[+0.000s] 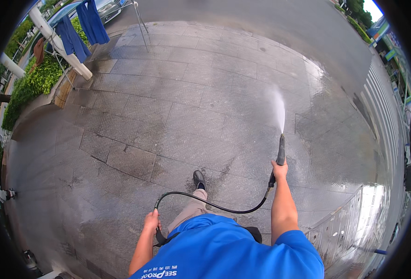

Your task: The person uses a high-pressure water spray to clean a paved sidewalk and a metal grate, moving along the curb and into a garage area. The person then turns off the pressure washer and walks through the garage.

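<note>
My right hand [280, 170], arm stretched forward, is closed around the grip of a black pressure washer gun [281, 151]. A white fan of water [279, 110] sprays from its nozzle toward the wet paving. From the gun's rear end a black hose [224, 210] curves across in front of my body to the left. My left hand [153, 220] is closed on this hose, low beside my left hip. The grey stone paving [191, 121] has darker and lighter wet patches.
At the upper left, blue trousers [92, 23] hang on a rack beside a white pole [61, 42] and a green hedge [40, 83]. A parked car [108, 10] stands behind. The road [261, 18] curves along the far side. Metal plates [340, 218] lie at the lower right.
</note>
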### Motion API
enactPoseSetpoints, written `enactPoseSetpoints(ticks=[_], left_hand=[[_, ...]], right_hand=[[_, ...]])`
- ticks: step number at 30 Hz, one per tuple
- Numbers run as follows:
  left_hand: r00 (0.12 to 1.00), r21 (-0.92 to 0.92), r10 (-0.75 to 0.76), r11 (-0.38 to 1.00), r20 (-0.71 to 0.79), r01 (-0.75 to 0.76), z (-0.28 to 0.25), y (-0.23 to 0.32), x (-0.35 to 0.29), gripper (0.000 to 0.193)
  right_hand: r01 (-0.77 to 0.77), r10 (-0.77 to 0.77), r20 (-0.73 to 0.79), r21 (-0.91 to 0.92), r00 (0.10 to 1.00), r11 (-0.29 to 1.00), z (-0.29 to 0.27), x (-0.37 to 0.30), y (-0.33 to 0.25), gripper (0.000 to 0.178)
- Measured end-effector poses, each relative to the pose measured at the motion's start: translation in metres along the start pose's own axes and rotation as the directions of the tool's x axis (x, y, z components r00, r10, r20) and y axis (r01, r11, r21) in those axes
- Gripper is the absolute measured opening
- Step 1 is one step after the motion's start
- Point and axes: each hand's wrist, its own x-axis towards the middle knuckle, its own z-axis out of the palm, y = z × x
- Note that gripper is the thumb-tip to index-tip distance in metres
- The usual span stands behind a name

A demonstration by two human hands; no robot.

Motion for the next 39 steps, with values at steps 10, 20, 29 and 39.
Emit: enactPoseSetpoints(ticks=[10, 20, 29, 39], left_hand=[[0.994, 0.032, 0.052, 0.998, 0.093, -0.055, 0.128, 0.225, 0.020, 0.042], [0.989, 0.013, 0.081, 0.997, -0.125, -0.080, 0.289, 0.332, -0.041, 0.040], [0.951, -0.187, -0.035, 0.982, -0.308, -0.025, 0.352, 0.320, -0.105, 0.038], [0.847, -0.175, -0.146, 0.983, -0.511, 0.064, 0.338, 0.209, -0.124, 0.045]], right_hand=[[-0.038, 0.166, -0.260, 0.437, 0.951, 0.899, -0.044, 0.224, -0.067, 0.024], [-0.088, 0.080, 0.039, 0.497, 0.996, 0.863, 0.032, 0.466, -0.238, 0.025], [0.012, -0.145, 0.500, 0.260, 0.854, 0.966, 0.216, 0.515, -0.371, 0.027], [0.697, -0.278, 0.952, 0.111, 0.131, 0.709, 0.387, 0.264, -0.421, 0.061]])
